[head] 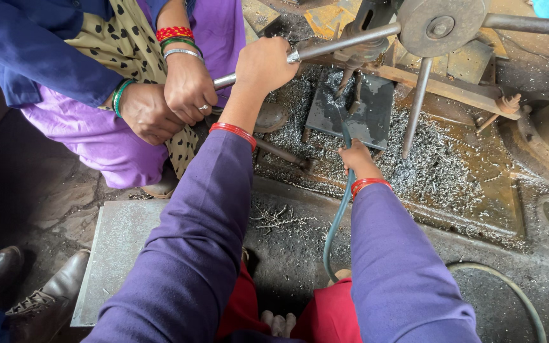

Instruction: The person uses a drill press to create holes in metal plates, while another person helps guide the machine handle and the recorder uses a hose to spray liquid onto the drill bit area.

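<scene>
I am clenching my left hand [263, 63] on the drill press's steel handle bar [344, 43], beside a co-worker's hands [171, 101]. My right hand [357, 159] is gripping the green hose [337, 222] at the grey plate [357, 111]. Best pulling steadily, hose aimed near the bit.

The left hand [265, 63] sits on the lever [344, 43]; right hand [358, 160] below, beside the plate [376, 111].
</scene>
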